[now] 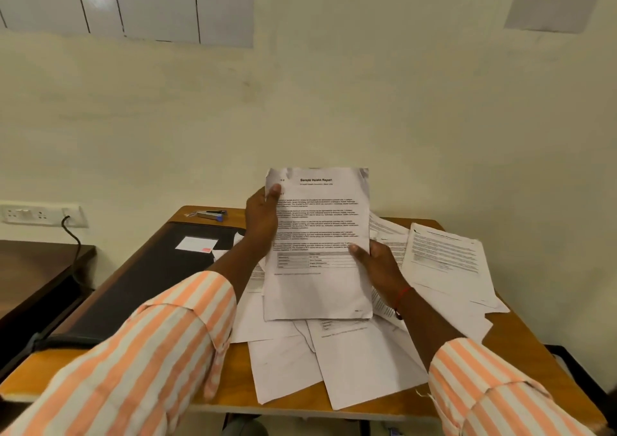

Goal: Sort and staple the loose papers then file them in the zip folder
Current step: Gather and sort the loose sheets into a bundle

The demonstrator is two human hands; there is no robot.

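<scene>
I hold a printed sheet headed "Sample Health Report" [319, 288] upright above the table. My left hand [262, 220] grips its upper left edge, thumb on the front. My right hand [377, 268] grips its lower right edge. Under and around it, several loose printed papers [444, 258] lie scattered over the right half of the wooden table [521, 338], some face down. A black zip folder [147, 285] lies flat on the table's left side with a small white and red card [197, 244] on it. A stapler [210, 214] rests at the far left corner.
A wall stands right behind the table, with a socket panel [40, 214] and a dark cable [75, 238] at left. A darker wooden desk [36, 268] adjoins on the left. A dark chair frame [581, 372] shows at the right edge.
</scene>
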